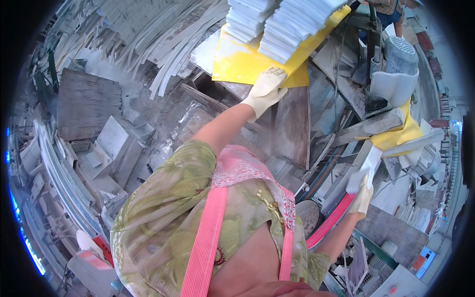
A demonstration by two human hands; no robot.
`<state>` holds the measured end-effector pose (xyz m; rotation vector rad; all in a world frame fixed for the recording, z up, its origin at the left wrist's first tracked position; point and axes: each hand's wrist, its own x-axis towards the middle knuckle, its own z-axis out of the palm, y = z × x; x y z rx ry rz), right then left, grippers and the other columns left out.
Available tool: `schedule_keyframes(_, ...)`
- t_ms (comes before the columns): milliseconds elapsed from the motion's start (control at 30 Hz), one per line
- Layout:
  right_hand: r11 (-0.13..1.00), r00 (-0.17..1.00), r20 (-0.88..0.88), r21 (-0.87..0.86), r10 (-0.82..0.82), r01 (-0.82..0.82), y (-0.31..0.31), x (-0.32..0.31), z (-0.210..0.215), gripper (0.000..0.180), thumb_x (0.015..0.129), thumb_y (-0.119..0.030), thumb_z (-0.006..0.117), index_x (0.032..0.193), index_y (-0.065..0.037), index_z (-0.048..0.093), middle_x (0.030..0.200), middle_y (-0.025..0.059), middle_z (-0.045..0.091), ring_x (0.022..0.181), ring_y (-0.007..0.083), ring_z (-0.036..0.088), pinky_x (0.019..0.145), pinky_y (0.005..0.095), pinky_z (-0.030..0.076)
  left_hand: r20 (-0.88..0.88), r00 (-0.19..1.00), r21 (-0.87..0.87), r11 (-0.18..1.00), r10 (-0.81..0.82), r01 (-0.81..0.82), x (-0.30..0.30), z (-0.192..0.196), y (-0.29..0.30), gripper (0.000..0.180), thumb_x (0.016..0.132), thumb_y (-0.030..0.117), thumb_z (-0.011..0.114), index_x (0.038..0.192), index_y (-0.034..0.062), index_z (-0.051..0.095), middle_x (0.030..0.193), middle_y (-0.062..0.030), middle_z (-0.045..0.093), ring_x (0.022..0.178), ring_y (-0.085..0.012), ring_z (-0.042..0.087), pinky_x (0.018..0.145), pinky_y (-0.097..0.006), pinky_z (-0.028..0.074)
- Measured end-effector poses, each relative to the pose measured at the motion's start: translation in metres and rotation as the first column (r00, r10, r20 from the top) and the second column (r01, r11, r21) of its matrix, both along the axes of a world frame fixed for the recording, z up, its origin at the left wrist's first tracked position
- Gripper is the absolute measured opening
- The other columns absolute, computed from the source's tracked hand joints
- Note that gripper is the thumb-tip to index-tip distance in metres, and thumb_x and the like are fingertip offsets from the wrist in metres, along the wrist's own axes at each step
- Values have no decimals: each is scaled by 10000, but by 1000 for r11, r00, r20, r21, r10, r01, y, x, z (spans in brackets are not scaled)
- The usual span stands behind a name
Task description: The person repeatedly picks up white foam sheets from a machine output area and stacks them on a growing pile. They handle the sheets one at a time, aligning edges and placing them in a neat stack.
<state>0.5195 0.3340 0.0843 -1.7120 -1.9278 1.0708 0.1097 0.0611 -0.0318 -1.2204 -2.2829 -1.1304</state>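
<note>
white tiles (pixel 284 24) are stacked in two piles on a yellow sheet (pixel 237 64) at the top of the view. the sheet's near edge is touched by the gloved left hand (pixel 265 91), arm stretched forward, fingers open and flat. a white strip (pixel 365 171) is gripped by the gloved right hand (pixel 362 195), arm extended beside the cutting machine (pixel 396 64).

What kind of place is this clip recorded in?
Most likely a stone or tile cutting workshop. White cut slabs sit stacked on a yellow sheet, offcut strips lie heaped on the dusty ground, and a motor-driven machine stands by the gloved right hand, which holds a white piece.
</note>
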Motion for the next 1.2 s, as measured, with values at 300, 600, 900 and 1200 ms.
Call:
schedule_keyframes(300,742,566,-662,-22,491,-670,-219,-294,-12,457,1005,-356,616,1249,28,659,1113,80,695,957,115,631,823,288,498,809,564,187,982,-165,19,-19,55,-83,565,983,431,599,1386,37,569,1396,-164,591,1324,-276,537,1114,-370,400)
schedule_keyframes(600,685,701,80,163,708,-710,-333,-410,-44,388,915,-331,609,1194,-64,646,1068,206,719,1010,412,683,833,503,552,580,787,-407,912,209,58,-92,77,-128,831,895,627,611,1384,-40,522,1188,-264,678,1107,-322,664,940,-384,493)
schedule_keyframes(900,612,584,-209,417,784,-673,-274,-320,-64,619,877,-334,705,1398,-45,536,1314,232,600,1263,380,542,1044,440,449,608,735,-302,943,301,-137,-90,41,-113,593,931,383,622,1307,-69,540,1160,-263,689,1050,-356,690,898,-424,516)
schedule_keyframes(1200,794,912,180,449,369,-410,-107,-68,-77,330,935,-270,529,1076,-22,695,973,255,679,948,437,640,899,500,492,560,751,-322,927,350,-191,-89,38,-112,470,955,283,597,1282,-51,551,1122,-228,685,1010,-325,684,872,-410,520)
